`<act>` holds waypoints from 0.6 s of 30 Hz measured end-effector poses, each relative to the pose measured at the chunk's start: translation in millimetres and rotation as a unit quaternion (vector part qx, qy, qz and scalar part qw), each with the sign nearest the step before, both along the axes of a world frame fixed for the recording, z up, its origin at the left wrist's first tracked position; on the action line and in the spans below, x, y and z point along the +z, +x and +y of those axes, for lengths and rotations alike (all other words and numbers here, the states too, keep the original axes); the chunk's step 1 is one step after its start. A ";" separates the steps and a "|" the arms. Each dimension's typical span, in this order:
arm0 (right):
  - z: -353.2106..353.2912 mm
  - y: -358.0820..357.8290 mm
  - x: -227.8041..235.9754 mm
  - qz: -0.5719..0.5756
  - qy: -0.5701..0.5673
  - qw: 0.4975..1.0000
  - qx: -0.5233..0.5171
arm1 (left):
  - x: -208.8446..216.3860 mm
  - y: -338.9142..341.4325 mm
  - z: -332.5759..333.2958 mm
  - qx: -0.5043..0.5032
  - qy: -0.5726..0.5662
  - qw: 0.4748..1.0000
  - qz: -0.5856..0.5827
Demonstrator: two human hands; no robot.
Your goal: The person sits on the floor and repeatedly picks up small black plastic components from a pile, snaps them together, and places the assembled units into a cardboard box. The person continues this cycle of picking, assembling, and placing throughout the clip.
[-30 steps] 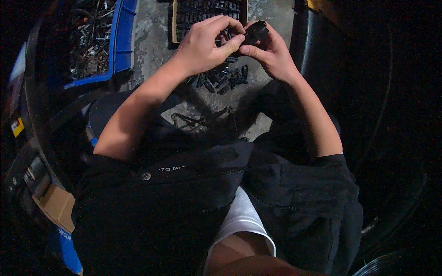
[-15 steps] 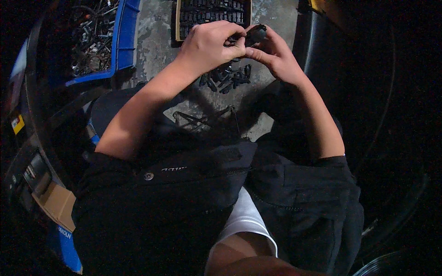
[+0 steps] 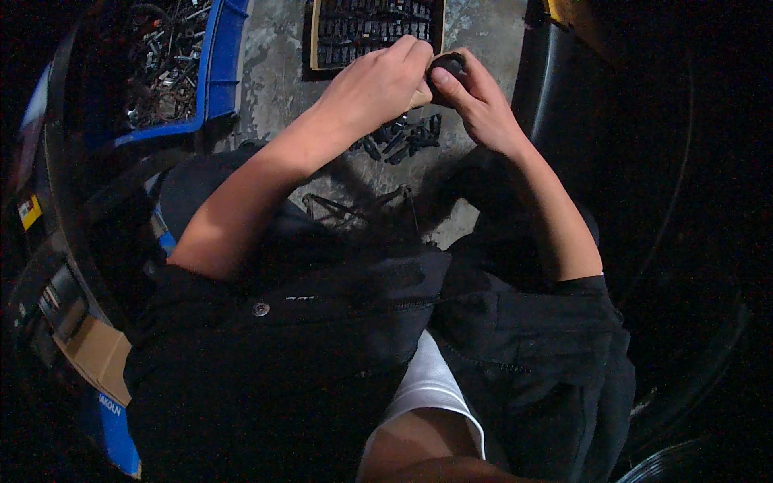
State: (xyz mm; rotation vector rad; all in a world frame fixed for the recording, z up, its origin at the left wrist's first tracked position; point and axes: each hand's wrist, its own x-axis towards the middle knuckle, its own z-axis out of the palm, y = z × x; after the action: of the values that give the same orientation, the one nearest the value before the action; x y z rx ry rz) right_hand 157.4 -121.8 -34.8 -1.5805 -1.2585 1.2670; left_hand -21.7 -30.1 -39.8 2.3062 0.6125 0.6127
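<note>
A small dark part with a curved rim (image 3: 448, 63) is held up above the floor, its exact kind unclear. My right hand (image 3: 489, 106) grips it from the right, the thumb laid over its front and the fingers behind. Against its left side, my left hand (image 3: 378, 80) is closed with curled fingers; the back of the hand hides what those fingers pinch. Several loose black pieces (image 3: 415, 138) lie on the floor just below my hands. Beyond them stands a shallow cardboard box (image 3: 315, 36) holding rows of small black parts (image 3: 374, 28).
A blue bin (image 3: 211, 80) full of mixed metal scraps (image 3: 169, 72) stands at the far left. To the right runs a dark, smooth curved edge (image 3: 546, 84). A thin metal frame (image 3: 354, 209) sits between my legs. An opened cardboard carton (image 3: 98, 354) is at the lower left.
My right thumb has moved up over the dark part, which now sits deeper in that hand. The left hand has turned a little, its fingers now more hidden. Both forearms stay nearly in place.
</note>
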 end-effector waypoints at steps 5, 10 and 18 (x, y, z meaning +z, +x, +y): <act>0.0 -7.3 2.3 0.061 0.021 0.998 -0.025 | 1.4 -0.5 0.3 0.009 -0.037 0.999 0.001; 3.8 -4.6 14.2 0.230 -0.040 0.969 -0.079 | 0.0 0.2 7.1 0.016 -0.138 0.989 -0.050; 7.5 9.4 17.6 0.311 -0.083 0.935 -0.146 | 2.0 7.1 7.7 0.014 -0.191 0.978 -0.078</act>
State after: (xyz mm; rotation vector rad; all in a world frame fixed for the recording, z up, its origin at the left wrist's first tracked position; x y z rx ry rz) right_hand 166.7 -114.3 -17.2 -1.2581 -0.5106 1.5361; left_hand -14.6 -22.4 -37.9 1.8766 0.6271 0.6221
